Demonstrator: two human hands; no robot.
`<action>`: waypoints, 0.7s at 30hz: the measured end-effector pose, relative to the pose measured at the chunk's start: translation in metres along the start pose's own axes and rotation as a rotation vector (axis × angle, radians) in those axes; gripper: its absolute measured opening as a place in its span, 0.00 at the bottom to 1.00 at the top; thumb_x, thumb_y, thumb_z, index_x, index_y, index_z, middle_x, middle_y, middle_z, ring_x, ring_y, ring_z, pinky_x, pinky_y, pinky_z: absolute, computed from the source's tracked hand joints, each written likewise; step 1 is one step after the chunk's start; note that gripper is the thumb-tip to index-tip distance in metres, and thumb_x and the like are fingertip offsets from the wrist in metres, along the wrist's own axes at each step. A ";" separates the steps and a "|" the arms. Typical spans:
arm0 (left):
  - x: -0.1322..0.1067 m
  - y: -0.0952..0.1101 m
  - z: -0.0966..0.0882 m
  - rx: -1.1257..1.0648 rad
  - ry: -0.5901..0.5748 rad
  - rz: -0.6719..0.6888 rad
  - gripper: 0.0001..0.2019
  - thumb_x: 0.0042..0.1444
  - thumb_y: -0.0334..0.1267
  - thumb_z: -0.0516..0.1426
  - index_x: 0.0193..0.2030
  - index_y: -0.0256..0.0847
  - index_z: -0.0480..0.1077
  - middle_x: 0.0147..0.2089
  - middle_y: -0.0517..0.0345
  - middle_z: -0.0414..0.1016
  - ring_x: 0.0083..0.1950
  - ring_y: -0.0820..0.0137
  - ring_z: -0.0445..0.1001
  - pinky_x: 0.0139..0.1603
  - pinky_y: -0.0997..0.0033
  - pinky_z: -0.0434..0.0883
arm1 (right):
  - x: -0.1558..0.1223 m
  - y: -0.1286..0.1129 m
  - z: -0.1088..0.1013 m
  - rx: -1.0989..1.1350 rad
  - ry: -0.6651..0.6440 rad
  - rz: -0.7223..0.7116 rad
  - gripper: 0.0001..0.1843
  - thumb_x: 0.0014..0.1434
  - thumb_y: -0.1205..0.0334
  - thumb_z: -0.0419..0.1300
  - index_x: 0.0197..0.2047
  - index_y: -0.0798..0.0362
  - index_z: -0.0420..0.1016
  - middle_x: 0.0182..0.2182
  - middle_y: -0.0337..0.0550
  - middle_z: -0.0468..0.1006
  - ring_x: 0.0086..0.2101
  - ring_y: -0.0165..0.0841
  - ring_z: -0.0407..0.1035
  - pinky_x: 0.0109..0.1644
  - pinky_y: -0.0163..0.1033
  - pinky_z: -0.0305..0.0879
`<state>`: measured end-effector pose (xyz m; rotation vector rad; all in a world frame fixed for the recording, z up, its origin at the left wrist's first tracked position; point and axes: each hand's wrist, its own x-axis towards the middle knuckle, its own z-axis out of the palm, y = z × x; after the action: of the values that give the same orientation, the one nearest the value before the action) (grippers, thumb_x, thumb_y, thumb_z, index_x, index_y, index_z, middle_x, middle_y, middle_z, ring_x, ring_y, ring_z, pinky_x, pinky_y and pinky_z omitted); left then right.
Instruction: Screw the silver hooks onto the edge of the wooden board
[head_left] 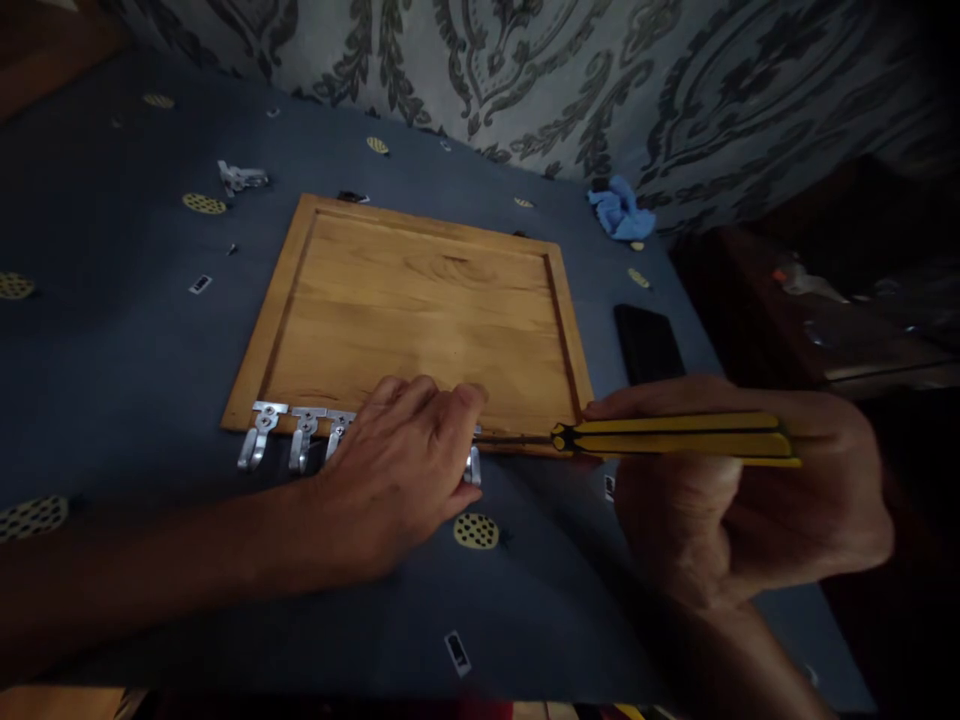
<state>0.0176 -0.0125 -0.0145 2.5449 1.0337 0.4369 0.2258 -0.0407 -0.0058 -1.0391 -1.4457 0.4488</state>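
1 screwdriver (675, 438) in R hand (765, 510); L hand (401, 475) on wdn board (420, 310).

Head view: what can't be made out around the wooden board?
Total number of metal hooks: head view, some covered by the left hand.
Tip of the yellow-handled screwdriver: head view, too small and dark beside that hand.
Small dark object near the wooden board's far-left corner: head view, too small.
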 end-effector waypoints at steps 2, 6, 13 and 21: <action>0.000 0.000 -0.001 -0.004 -0.018 -0.005 0.24 0.57 0.37 0.68 0.54 0.37 0.62 0.50 0.50 0.79 0.53 0.54 0.74 0.54 0.54 0.68 | 0.001 -0.002 0.000 -0.010 -0.033 -0.056 0.06 0.62 0.60 0.67 0.41 0.52 0.80 0.35 0.44 0.84 0.22 0.30 0.71 0.24 0.41 0.72; 0.000 0.000 -0.001 -0.013 -0.036 -0.007 0.24 0.56 0.36 0.69 0.54 0.38 0.62 0.51 0.49 0.78 0.54 0.53 0.74 0.56 0.54 0.68 | 0.003 -0.010 0.002 -0.112 -0.060 -0.087 0.08 0.62 0.61 0.66 0.44 0.53 0.83 0.34 0.44 0.83 0.21 0.30 0.71 0.20 0.39 0.69; -0.002 -0.001 0.002 -0.007 0.006 0.008 0.24 0.57 0.37 0.69 0.53 0.39 0.61 0.51 0.49 0.78 0.53 0.55 0.74 0.54 0.55 0.68 | 0.007 -0.015 0.000 -0.112 -0.095 -0.056 0.07 0.62 0.59 0.67 0.44 0.48 0.82 0.36 0.41 0.84 0.24 0.32 0.74 0.25 0.40 0.72; 0.001 0.001 -0.001 0.011 -0.045 -0.015 0.21 0.59 0.39 0.67 0.52 0.39 0.62 0.52 0.50 0.78 0.54 0.55 0.74 0.55 0.54 0.69 | 0.013 -0.019 -0.003 -0.087 -0.138 0.134 0.12 0.61 0.58 0.69 0.48 0.44 0.84 0.37 0.41 0.86 0.25 0.35 0.78 0.24 0.40 0.76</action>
<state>0.0181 -0.0122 -0.0136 2.5427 1.0407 0.3689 0.2238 -0.0413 0.0176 -1.1994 -1.5347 0.5675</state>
